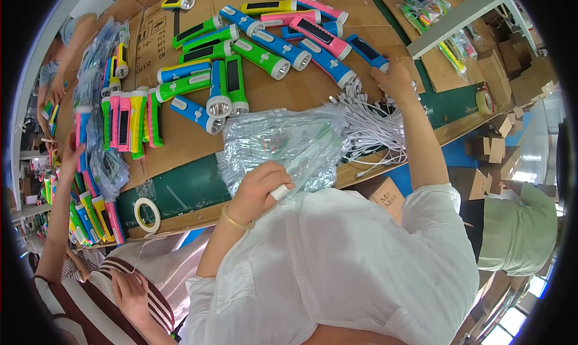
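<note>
Near my chest, my left hand is closed around a small white block-like piece; its exact kind is hard to make out. Beneath and beyond that hand lies a pile of clear plastic bags. My right hand reaches out to the far right, its fingers closed on the end of a blue flashlight with a dark panel. A bundle of white cables lies below my right wrist. Many green, blue, pink and yellow flashlights, such as a green flashlight, lie loose across the cardboard.
Cardboard covers much of the green table. A tape roll sits at the near left edge, another tape roll at the right. A co-worker's hand holds a blue flashlight at left. A metal frame stands far right.
</note>
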`<state>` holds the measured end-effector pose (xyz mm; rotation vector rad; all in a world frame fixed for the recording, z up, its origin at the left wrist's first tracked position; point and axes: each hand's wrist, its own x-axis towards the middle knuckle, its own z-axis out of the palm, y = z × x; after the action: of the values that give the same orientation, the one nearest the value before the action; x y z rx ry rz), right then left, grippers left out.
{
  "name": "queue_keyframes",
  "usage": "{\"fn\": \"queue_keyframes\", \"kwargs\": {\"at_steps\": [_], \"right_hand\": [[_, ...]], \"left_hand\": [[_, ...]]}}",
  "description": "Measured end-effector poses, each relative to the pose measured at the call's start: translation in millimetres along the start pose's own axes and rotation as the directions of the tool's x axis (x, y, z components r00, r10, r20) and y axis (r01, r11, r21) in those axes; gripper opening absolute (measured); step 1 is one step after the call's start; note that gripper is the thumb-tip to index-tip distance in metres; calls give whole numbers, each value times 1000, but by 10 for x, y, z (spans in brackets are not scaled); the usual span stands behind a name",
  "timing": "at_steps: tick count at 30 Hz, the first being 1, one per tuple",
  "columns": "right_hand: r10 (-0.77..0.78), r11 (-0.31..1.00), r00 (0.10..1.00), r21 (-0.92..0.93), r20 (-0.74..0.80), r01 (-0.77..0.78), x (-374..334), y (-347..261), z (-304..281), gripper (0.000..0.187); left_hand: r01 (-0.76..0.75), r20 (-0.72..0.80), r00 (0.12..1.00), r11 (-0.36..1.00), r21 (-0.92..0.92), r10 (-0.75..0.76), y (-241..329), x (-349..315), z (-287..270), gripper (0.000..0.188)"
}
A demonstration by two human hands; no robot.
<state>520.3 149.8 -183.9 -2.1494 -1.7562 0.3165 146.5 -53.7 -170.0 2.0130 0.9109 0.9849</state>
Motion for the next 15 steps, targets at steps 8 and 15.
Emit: {"fn": "queue_keyframes", "kwargs": {"at_steps": [8, 15], "right_hand": [[-620, 706, 758, 568, 206, 423, -1013, -690, -1050, 60], [-779, 607, 389, 747, 492, 271, -1049, -916, -698, 75]], "left_hand": [[-53, -8, 999, 999, -12, 53, -171, 74, -18, 18], [-2, -107, 994, 999, 37, 5, -237, 26, 123, 16]]}}
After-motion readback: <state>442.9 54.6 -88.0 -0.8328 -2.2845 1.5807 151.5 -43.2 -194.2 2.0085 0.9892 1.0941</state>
